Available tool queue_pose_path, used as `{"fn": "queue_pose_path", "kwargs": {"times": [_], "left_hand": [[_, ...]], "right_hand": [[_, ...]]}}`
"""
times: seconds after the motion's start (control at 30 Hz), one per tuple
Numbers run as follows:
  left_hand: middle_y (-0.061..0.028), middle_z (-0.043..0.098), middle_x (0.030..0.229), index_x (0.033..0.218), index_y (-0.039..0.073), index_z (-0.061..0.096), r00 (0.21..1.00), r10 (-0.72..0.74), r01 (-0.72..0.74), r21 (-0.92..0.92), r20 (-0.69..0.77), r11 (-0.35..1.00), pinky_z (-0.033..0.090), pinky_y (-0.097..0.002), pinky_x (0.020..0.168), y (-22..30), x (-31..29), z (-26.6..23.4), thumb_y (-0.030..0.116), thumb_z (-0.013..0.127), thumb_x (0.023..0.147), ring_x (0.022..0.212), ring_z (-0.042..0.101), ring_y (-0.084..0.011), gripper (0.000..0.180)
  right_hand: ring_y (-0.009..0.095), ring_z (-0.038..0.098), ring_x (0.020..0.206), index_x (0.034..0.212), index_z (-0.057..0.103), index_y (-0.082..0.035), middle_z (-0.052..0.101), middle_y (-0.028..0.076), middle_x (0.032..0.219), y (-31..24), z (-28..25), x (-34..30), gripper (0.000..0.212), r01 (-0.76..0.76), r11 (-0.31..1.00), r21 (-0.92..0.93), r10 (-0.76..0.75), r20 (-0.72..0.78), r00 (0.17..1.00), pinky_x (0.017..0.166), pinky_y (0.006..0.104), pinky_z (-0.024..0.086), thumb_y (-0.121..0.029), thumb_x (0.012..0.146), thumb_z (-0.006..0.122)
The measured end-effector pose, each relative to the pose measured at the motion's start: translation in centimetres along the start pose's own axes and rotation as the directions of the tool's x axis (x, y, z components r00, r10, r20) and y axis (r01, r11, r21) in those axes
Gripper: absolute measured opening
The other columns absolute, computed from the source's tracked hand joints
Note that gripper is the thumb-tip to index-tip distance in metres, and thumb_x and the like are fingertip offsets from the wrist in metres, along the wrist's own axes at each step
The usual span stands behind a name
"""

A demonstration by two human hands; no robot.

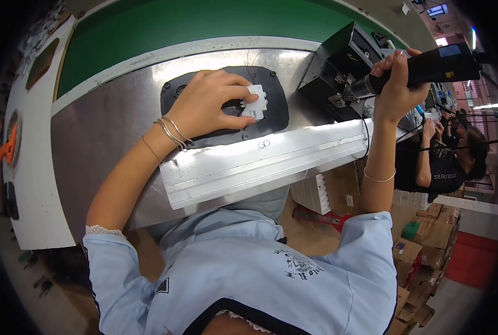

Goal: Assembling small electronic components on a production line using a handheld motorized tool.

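My left hand (215, 97) is closed on a small white plastic part (255, 102), with the thumb at its near end and the index finger at its far end. The part sits on a black plastic plate (273, 106) with rounded corners, which lies on the metal table. Part of the plate is hidden under the hand. Raised to the right, my right hand (401, 86) wraps round a black electric screwdriver (447, 63). The tool's silver nose (361, 88) points left, at the front of a black box-shaped screw feeder (331, 64); whether the bit touches it I cannot tell.
A long pale metal rail (271, 162) runs along the table's near edge. Behind the plate lies a green mat (193, 25). Orange-handled scissors or pliers (7, 146) lie far left. Cardboard boxes (427, 240) are stacked at lower right, near another person (450, 159) at work.
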State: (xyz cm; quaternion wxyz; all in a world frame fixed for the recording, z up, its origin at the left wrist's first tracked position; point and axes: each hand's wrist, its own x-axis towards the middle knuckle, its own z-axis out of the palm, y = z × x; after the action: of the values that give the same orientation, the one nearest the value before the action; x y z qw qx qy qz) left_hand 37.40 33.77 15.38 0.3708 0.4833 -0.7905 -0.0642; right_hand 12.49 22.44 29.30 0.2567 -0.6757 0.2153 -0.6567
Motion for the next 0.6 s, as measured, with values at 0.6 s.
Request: {"fn": "queue_pose_path", "kwargs": {"times": [0.6], "left_hand": [[-0.0047,0.065,0.110,0.099,0.015,0.072,1.000,0.021,-0.021,-0.029,0.009,0.999,0.041,-0.0349,0.091,-0.4,-0.3,-0.1,0.037,0.077,0.071,0.099,0.058,-0.0240,0.035]], "right_hand": [[0.015,0.047,0.051,0.113,0.047,0.004,0.048,0.006,0.063,-2.7,1.4,-0.2,0.027,-0.072,0.997,0.037,0.068,0.097,0.993,0.052,0.0309,0.042,0.000,0.088,0.056]]}}
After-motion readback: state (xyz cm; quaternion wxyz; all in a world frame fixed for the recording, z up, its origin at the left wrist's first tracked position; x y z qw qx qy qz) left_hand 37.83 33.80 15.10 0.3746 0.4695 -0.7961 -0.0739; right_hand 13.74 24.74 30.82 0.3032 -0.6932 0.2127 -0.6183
